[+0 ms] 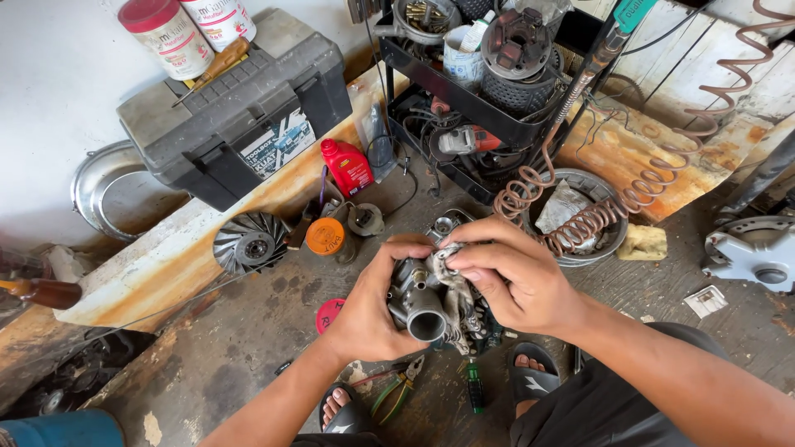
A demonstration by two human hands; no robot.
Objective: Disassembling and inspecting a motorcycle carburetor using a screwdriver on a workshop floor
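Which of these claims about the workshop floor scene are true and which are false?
1. Both hands hold a grey metal carburettor-like part. True.
2. The right hand presses a dirty grey rag onto the part. True.
3. The small red plastic bottle lies inside the grey plastic toolbox. False: it stands on the floor beside the shut toolbox.
4. The left hand grips the green-handled pliers. False: the pliers lie on the floor by the person's feet.
5. A coiled copper-coloured hose runs beside the black metal rack. True.
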